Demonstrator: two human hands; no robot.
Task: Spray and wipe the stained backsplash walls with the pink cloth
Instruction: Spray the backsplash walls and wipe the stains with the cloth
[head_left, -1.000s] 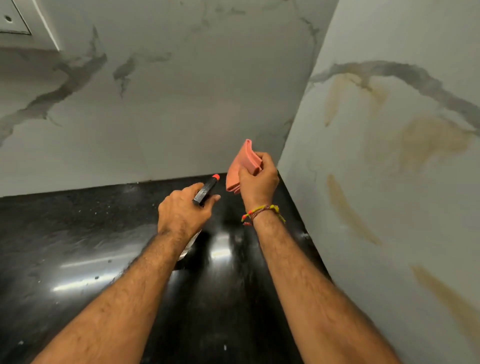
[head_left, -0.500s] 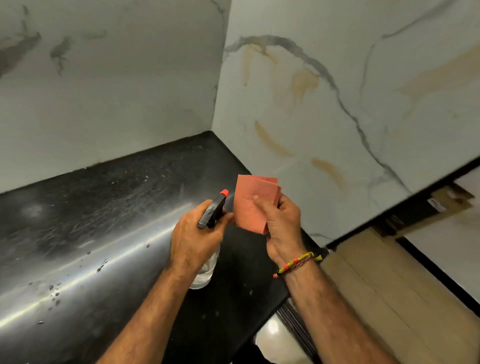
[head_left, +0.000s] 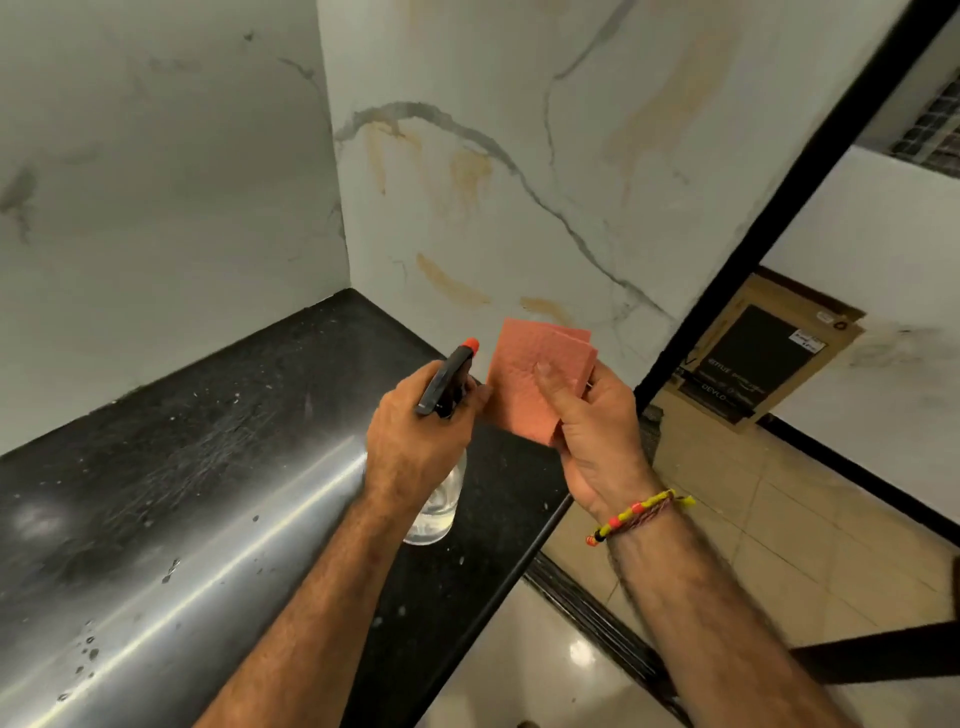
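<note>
Head cam: my left hand (head_left: 415, 441) grips clear spray bottle w/ orange-tipped nozzle (head_left: 451, 382) aimed up-right at brown-stained marble wall (head_left: 467, 218), right hand (head_left: 597, 421) pinching folded pink cloth (head_left: 540, 379) nearer it.

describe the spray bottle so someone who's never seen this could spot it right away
Start at the black counter in the wall corner. Above its right end, the left hand grips the spray bottle, beside the pink cloth. It alone has a clear body, black head and orange nozzle tip.

L hand (head_left: 415, 441) fingers curled in grip, R hand (head_left: 592, 431) pinching, forearms extended.
</note>
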